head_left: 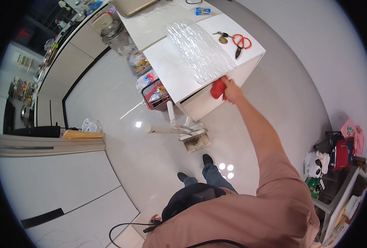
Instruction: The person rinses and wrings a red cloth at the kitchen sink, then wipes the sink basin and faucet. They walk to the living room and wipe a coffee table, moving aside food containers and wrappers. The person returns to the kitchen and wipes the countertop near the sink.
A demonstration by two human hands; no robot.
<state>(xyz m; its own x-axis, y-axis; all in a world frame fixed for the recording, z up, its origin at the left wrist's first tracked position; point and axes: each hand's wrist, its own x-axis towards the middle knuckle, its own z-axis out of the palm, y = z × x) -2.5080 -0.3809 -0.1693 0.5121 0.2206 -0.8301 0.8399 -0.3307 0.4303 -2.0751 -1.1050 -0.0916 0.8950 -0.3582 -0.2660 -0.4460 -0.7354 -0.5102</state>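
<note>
My right hand (233,92) is closed on a red cloth (218,88) at the front edge of a white cabinet, by the top of a slightly open drawer (199,104). Just behind it, a sheet of clear plastic wrap (199,51) lies across the white top (168,68). To its right are red-handled scissors (241,43) and keys with a round brass-coloured tag (223,40). Near my waist, at the bottom of the view, my left hand (155,219) shows only in part beside a black cable; whether it holds anything is unclear.
A dustpan (196,142) and a white-handled broom (171,114) stand on the floor before my feet. Left of the cabinet are a waste bin (158,107) and a plastic tub of food (140,66). Bags and a rack (326,206) are at the right wall.
</note>
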